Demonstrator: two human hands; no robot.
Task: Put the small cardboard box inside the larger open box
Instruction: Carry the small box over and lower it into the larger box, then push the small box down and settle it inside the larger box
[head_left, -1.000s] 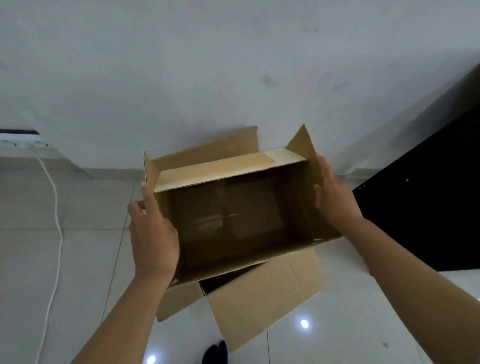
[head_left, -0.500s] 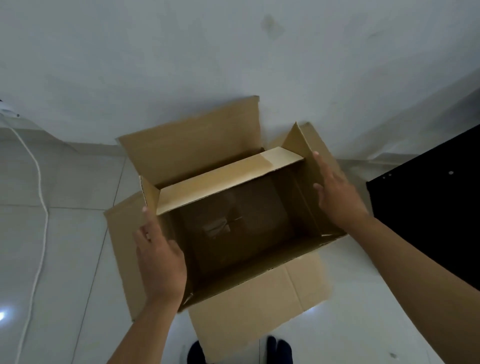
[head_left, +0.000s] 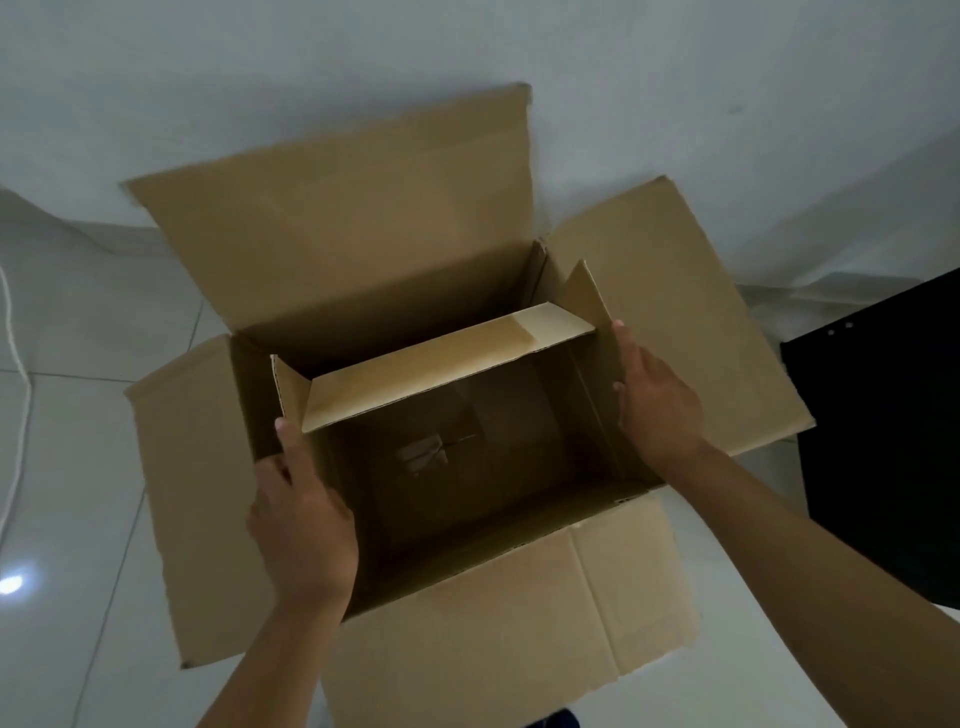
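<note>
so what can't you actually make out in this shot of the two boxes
Head view only:
- Floor of the large brown open cardboard box: hidden by the small brown cardboard box, so whether the small one rests on it cannot be told.
- Left hand and right hand: palms and contact hidden against the small box's sides.
- Pale scrap inside the small box: too dim to identify.
- Dark furniture: cut off by the right edge.

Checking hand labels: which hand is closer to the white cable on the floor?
Left. The left hand grips the small box's left wall, on the side where the white cable runs along the frame's left edge; the right hand holds the opposite wall.
</note>
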